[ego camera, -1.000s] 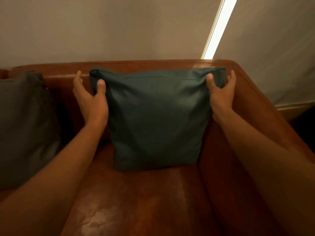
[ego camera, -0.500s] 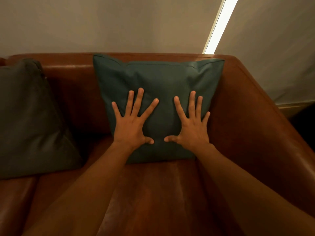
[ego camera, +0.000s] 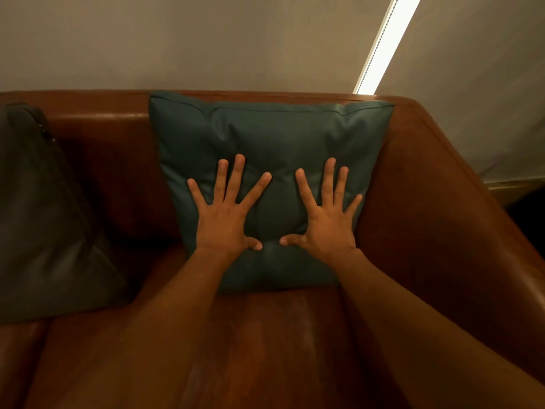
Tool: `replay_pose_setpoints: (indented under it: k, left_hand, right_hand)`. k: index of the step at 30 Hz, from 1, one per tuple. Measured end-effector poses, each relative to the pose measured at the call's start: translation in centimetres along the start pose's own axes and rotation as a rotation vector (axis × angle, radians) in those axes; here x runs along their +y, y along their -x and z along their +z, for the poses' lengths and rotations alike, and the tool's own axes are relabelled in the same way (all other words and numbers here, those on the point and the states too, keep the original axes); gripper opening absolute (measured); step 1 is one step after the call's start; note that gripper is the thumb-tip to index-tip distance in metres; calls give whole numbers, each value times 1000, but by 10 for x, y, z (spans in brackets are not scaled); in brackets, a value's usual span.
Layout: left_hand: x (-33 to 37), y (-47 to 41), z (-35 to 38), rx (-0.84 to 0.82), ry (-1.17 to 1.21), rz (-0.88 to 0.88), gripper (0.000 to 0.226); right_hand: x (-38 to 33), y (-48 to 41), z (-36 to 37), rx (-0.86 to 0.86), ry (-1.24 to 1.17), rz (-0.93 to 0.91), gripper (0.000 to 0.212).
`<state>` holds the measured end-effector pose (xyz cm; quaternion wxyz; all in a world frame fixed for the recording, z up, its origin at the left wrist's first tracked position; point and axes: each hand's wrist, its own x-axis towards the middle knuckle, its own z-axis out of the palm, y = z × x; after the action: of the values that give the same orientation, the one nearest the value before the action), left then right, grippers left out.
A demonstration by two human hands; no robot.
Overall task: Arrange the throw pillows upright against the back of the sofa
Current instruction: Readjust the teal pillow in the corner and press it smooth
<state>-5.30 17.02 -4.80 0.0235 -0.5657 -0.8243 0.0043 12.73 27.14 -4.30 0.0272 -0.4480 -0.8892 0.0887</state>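
A teal throw pillow (ego camera: 271, 134) stands upright against the back of a brown leather sofa (ego camera: 103, 128), in the right corner beside the armrest. My left hand (ego camera: 227, 214) lies flat on the pillow's lower front with fingers spread. My right hand (ego camera: 327, 216) presses flat beside it, fingers also spread, and the fabric dents between the two palms. Neither hand grips anything. A dark grey pillow (ego camera: 44, 219) leans against the sofa back at the far left, partly cut off by the frame edge.
The sofa's right armrest (ego camera: 460, 225) rises close beside the teal pillow. Bare seat cushion (ego camera: 241, 349) stretches in front. Pale blinds hang behind the sofa, with a bright strip of light (ego camera: 383, 45) between them.
One second ago my hands held the teal pillow by its top corners. They let go and now press flat on its front, and the pillow stands against the backrest.
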Motion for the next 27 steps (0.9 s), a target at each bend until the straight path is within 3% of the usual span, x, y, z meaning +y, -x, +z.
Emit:
replay_pose_setpoints:
  k: [8, 13, 22, 27]
  left_hand:
    - [1, -7, 4, -23, -15, -4, 155]
    - [-3, 0, 0, 44, 3, 47, 155]
    - [-23, 11, -27, 151, -2, 146, 134]
    - [-40, 2, -59, 141, -28, 116, 125]
  right_hand:
    - [-1, -8, 2, -37, 40, 22, 150]
    - [-1, -2, -5, -34, 31, 14, 150]
    - [-7, 19, -24, 9, 33, 21, 139]
    - [-19, 15, -51, -1, -11, 33, 136]
